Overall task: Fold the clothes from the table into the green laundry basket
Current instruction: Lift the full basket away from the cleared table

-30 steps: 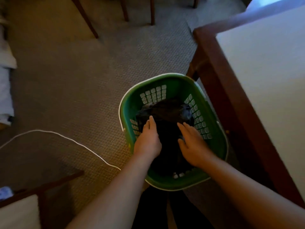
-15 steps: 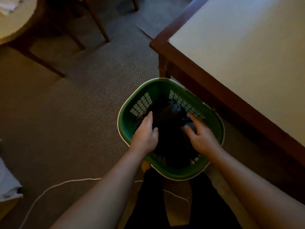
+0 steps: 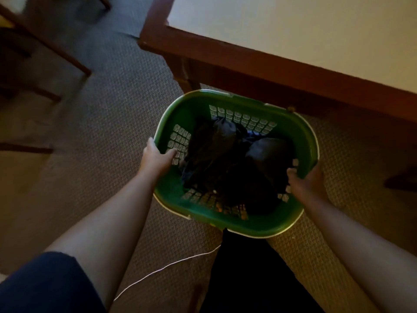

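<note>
1. The left hand [image 3: 158,158] is clamped over the left rim of the green laundry basket [image 3: 237,224]: its fingers [image 3: 170,153] are pressed together and curl down inside the wall, the thumb lying along the outer edge of the rim
2. The right hand [image 3: 308,180] grips the right rim the same way, with fingers [image 3: 292,173] bunched together and hooked over the edge into the basket, and the palm against the outside of the wall
3. Between the two sets of fingers, filling the basket's middle, lies a heap of dark clothes [image 3: 228,159]; it touches neither hand that can be seen, and whether the pieces are folded cannot be told in the dim light
4. Pale grid openings in the basket wall show just beside the left fingers and just below the right fingers
5. Beyond the fingers, past the far rim, stands the wooden table [image 3: 259,62], its corner leg just beside the basket; its light top runs away to the upper right
6. Under the basket and the forearms is patterned carpet [image 3: 108,123]
7. Behind the hands, near the person's dark trousers [image 3: 252,274], a thin white cord [image 3: 167,266] trails across the carpet
8. Well away to the left of the left fingers, dark wooden chair legs [image 3: 56,53] appear blurred
</note>
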Tool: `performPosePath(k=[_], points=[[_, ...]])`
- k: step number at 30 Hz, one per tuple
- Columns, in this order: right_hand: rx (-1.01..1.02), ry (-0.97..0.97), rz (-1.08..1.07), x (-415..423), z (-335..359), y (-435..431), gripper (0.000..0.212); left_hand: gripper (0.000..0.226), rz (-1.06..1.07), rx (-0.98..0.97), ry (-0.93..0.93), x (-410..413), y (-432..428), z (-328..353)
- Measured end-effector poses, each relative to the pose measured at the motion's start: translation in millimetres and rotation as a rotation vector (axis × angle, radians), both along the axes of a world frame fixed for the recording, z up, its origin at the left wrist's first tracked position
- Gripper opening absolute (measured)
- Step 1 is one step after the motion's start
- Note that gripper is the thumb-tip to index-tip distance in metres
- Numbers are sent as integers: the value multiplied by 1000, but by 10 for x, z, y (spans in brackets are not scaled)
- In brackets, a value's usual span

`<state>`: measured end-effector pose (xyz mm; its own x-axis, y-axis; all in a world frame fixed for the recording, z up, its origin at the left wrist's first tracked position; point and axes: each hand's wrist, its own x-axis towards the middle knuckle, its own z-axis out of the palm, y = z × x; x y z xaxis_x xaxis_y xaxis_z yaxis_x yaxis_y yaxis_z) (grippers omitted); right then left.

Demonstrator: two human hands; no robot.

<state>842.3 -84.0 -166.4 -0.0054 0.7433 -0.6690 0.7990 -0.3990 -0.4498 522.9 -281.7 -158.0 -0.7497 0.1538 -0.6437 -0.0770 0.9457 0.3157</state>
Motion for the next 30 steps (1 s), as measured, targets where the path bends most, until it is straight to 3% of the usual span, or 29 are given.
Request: performPosePath(k=[5,10,12,17,21,24,30], points=[[-65,-15,-98,40,-138,80,60,58,39,-9,-52,-141,35,-161],[-127,-36,-86,47,-71,130,72,51,112,31,-101,-245,42,-115],[-168,-57,-80,100,-56,143,66,47,97,35,-127,-273,26,-50],[-147,-177,41,319,109,168,45,49,113,9,-240,-139,-195,254],[-170,-100,108,390,565,287,32,54,139,-77,-244,181,-675,655],[-211,-33,197,394,863,356,25,44,146,-116,-208,435,-1042,981],[-232,-55,426,332,1095,60,29,39,190,-227,-146,1025,-1721,1306]])
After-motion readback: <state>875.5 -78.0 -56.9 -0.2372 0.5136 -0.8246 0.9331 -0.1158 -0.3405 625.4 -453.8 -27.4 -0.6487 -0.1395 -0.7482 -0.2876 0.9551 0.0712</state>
